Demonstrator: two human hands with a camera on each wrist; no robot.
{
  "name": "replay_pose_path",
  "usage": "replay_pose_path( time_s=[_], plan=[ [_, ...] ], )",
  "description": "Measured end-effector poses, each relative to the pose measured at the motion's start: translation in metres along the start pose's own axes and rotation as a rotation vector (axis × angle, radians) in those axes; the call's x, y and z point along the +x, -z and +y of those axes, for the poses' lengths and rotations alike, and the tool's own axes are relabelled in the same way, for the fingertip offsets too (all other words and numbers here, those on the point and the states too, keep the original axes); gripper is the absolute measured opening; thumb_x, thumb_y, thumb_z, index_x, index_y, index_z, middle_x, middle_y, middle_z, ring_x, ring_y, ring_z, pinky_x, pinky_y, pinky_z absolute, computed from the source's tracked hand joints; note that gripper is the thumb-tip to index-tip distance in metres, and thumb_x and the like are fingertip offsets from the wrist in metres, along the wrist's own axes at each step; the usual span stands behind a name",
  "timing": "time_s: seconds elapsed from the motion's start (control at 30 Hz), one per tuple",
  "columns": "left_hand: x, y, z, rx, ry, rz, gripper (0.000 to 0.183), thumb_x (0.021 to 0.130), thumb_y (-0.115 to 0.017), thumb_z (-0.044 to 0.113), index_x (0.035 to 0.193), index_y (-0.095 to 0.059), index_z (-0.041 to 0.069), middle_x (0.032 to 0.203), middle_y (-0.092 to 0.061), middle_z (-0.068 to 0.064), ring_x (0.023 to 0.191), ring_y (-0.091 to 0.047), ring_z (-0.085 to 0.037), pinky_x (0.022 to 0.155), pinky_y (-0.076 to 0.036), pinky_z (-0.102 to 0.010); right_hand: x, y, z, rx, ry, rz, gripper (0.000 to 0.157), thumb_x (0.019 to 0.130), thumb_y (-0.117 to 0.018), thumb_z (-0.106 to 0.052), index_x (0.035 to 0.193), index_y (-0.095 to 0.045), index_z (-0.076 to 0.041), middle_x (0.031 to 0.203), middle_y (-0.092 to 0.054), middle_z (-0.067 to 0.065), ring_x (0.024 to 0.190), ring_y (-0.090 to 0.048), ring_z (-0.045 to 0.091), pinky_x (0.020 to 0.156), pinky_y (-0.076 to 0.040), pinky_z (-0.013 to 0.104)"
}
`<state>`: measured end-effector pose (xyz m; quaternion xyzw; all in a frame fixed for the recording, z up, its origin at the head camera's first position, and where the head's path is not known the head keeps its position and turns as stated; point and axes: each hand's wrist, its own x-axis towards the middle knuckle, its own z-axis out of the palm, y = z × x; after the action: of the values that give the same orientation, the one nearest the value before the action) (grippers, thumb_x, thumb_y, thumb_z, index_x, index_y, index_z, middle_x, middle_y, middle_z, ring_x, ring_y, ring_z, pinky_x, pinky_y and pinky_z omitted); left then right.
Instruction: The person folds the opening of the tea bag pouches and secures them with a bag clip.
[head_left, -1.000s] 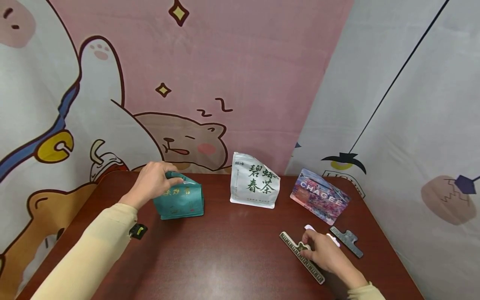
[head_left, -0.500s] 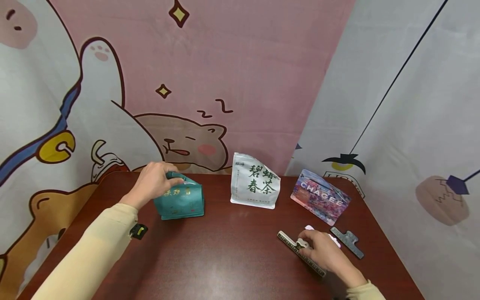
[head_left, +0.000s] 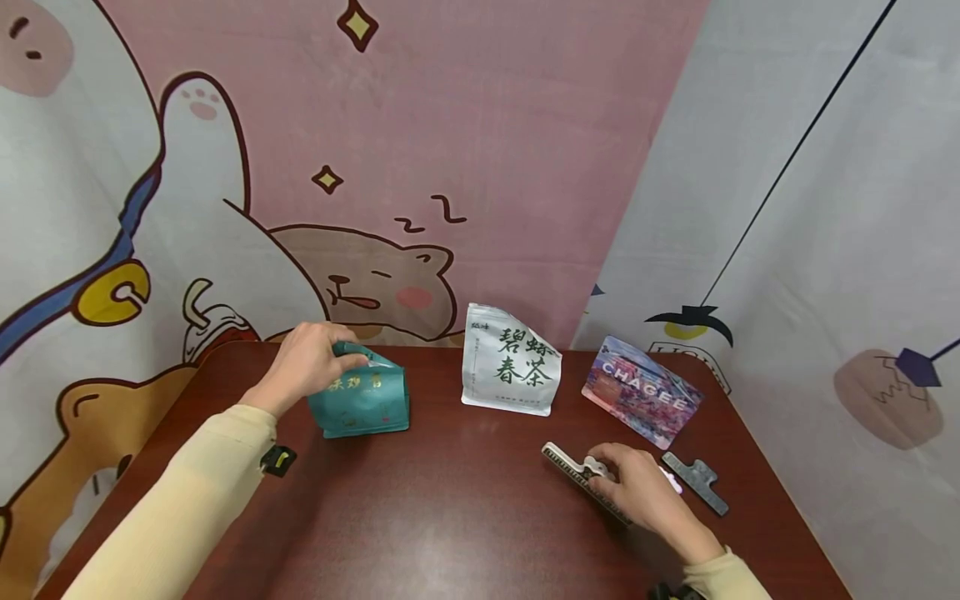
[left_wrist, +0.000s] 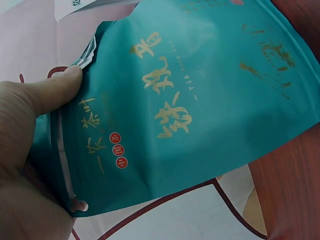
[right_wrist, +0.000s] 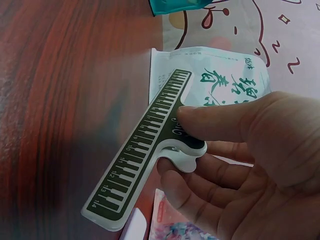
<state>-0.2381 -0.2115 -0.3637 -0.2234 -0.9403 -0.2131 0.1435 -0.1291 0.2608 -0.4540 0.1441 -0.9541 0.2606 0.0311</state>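
Note:
At the left of the head view, my left hand (head_left: 300,367) grips the folded top of a teal tea bag (head_left: 363,410), which stands on the table. The left wrist view shows the thumb lying over the fold of this bag (left_wrist: 165,115); the fingers behind it are mostly hidden. On the right, my right hand (head_left: 648,497) pinches the handle of a long clip (head_left: 564,463) with a piano-key pattern. Seen from the right wrist, the thumb presses one side of the clip's (right_wrist: 135,150) handle, with fingers on the other. The clip appears lifted off the table.
A white tea bag (head_left: 512,362) stands at the back middle. To its right leans a purple-pink CHAGEE bag (head_left: 640,392). A grey clip (head_left: 697,483) lies right of my right hand, and a pale pink clip (head_left: 672,480) is partly hidden behind that hand. A printed cloth hangs behind the table (head_left: 435,517).
My right hand has picked up the piano-key clip and moved it slightly up and left, uncovering less of the pale pink clip. The left hand and teal bag have stayed in place.

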Motion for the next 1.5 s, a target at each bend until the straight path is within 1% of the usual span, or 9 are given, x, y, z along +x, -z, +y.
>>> replay_pose_path(
  time_s=[0.07,0.17,0.3,0.57,0.77,0.87,1.07,1.33,1.5],
  plan=[
    [0.000,0.000,0.000,-0.006,0.003,-0.004,0.011,0.085,-0.086,0.020,0.083,-0.078,0.013,0.079,-0.075,-0.004,0.053,-0.052,-0.008,0.049,-0.040,-0.031,0.002,0.001,-0.003,0.001,0.010,0.013,0.023,0.079,-0.086,-0.006,0.097,-0.074,-0.015,0.081,-0.062,-0.009,0.070,-0.051,0.004,0.062,-0.043,0.027],
    [0.001,0.002,0.000,-0.010,0.011,-0.008,0.011,0.086,-0.086,0.020,0.086,-0.080,0.012,0.083,-0.077,-0.006,0.054,-0.055,-0.009,0.050,-0.043,-0.032,0.005,0.002,-0.006,0.010,0.014,0.012,0.023,0.080,-0.086,-0.006,0.097,-0.074,-0.016,0.079,-0.060,-0.010,0.069,-0.049,0.004,0.061,-0.042,0.026],
    [0.001,0.004,0.000,-0.008,0.019,-0.013,0.012,0.086,-0.085,0.021,0.090,-0.081,0.010,0.085,-0.077,-0.006,0.057,-0.060,-0.009,0.053,-0.047,-0.033,0.011,0.002,-0.010,0.023,0.001,0.005,0.022,0.083,-0.085,-0.007,0.100,-0.074,-0.015,0.081,-0.063,-0.009,0.069,-0.051,0.004,0.062,-0.043,0.026],
    [0.002,0.004,0.001,-0.012,0.026,-0.014,0.013,0.086,-0.086,0.021,0.091,-0.081,0.010,0.084,-0.078,-0.006,0.058,-0.061,-0.010,0.053,-0.048,-0.033,0.018,-0.002,-0.016,0.059,0.010,0.034,0.021,0.084,-0.083,-0.006,0.103,-0.075,-0.011,0.089,-0.070,-0.005,0.074,-0.056,0.005,0.066,-0.048,0.027],
    [0.001,0.004,0.002,-0.017,0.026,-0.017,0.011,0.086,-0.086,0.021,0.089,-0.081,0.011,0.082,-0.077,-0.005,0.055,-0.058,-0.009,0.051,-0.044,-0.032,0.023,-0.006,-0.021,0.064,0.029,0.059,0.021,0.086,-0.082,-0.007,0.105,-0.075,-0.011,0.093,-0.073,-0.004,0.078,-0.060,0.007,0.070,-0.051,0.030],
    [0.002,0.004,0.002,-0.015,0.025,-0.017,0.012,0.086,-0.086,0.021,0.091,-0.081,0.010,0.084,-0.077,-0.006,0.058,-0.060,-0.011,0.052,-0.046,-0.032,0.026,-0.007,-0.024,0.071,0.038,0.068,0.021,0.086,-0.082,-0.007,0.106,-0.075,-0.011,0.095,-0.073,-0.004,0.080,-0.062,0.008,0.072,-0.052,0.031],
    [0.003,0.004,0.002,-0.020,0.026,-0.025,0.012,0.086,-0.085,0.020,0.091,-0.081,0.011,0.084,-0.077,-0.005,0.060,-0.062,-0.012,0.053,-0.047,-0.033,0.033,-0.008,-0.031,0.079,0.058,0.092,0.022,0.085,-0.083,-0.007,0.105,-0.076,-0.012,0.095,-0.074,-0.003,0.079,-0.061,0.009,0.071,-0.051,0.031],
    [0.002,0.003,0.001,-0.016,0.019,-0.023,0.011,0.086,-0.085,0.020,0.091,-0.081,0.011,0.084,-0.077,-0.005,0.061,-0.063,-0.013,0.054,-0.048,-0.034,0.044,-0.019,-0.038,0.121,0.158,0.169,0.026,0.083,-0.084,-0.004,0.108,-0.076,-0.004,0.099,-0.077,0.004,0.087,-0.070,0.017,0.076,-0.056,0.037],
    [0.001,0.002,0.001,-0.014,0.016,-0.020,0.011,0.085,-0.086,0.020,0.090,-0.081,0.011,0.084,-0.077,-0.005,0.060,-0.062,-0.012,0.054,-0.047,-0.033,0.051,-0.025,-0.042,0.128,0.193,0.196,0.032,0.082,-0.084,-0.004,0.112,-0.076,0.000,0.104,-0.078,0.011,0.091,-0.073,0.023,0.077,-0.057,0.040]
  ],
)
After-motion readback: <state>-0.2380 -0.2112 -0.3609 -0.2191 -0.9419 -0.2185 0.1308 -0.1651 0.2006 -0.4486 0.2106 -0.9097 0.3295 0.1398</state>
